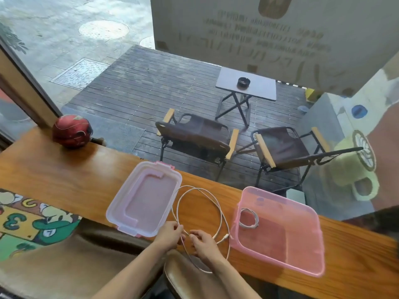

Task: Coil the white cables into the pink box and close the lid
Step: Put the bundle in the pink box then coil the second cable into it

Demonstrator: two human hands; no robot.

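A long white cable [218,205] lies in wide loops on the wooden counter [64,169], between the lid and the box. My left hand [170,233] pinches the cable at the near side of the loops. Close beside it, my right hand [203,241] pinches the same cable. One cable end with a plug [225,236] lies next to the box's near left corner. The open pink box [302,251] stands on the right and holds a small coiled white cable [248,219]. The clear pink-trimmed lid [144,197] lies inside-up on the left.
A red helmet [71,130] sits at the far left of the counter by the window. Behind the glass are two folding chairs [198,134] and a small table [247,83]. A brown stool seat [187,277] is under my arms.
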